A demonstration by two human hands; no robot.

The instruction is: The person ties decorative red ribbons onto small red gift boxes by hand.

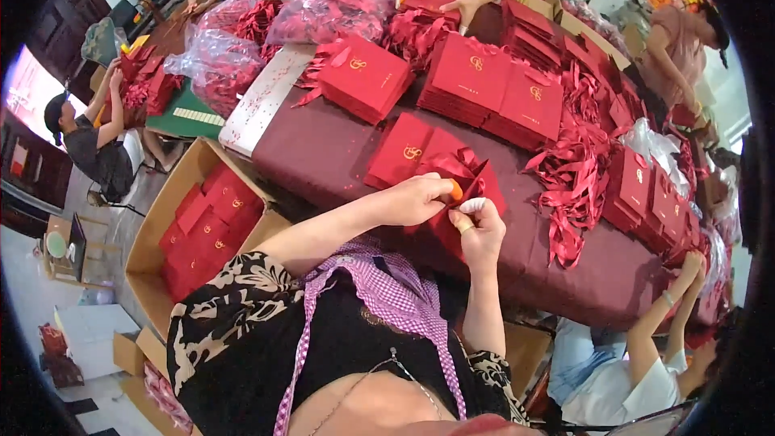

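Observation:
In front of me, a red paper gift bag (442, 236) stands partly open at the table's near edge, with red ribbon (454, 163) looping from its top. Over the bag's rim my left hand (420, 198) is closed in a pinch, an orange finger cover on one finger. Just to its right, my right hand (482, 230) is also pinched closed, with white tape round a finger and a ring. Both hands grip the bag at its ribbon edge; the exact pinch points are hidden by the fingers. Behind them lie flat red bags (404, 152) with a gold emblem.
Stacks of red bags (464, 73) and loose ribbon bundles (571, 186) cover the dark red tablecloth (323, 141). At my left stands an open carton (145, 262) holding red bags. Plastic sacks of ribbon (331, 4) lie at the back. Several co-workers sit around.

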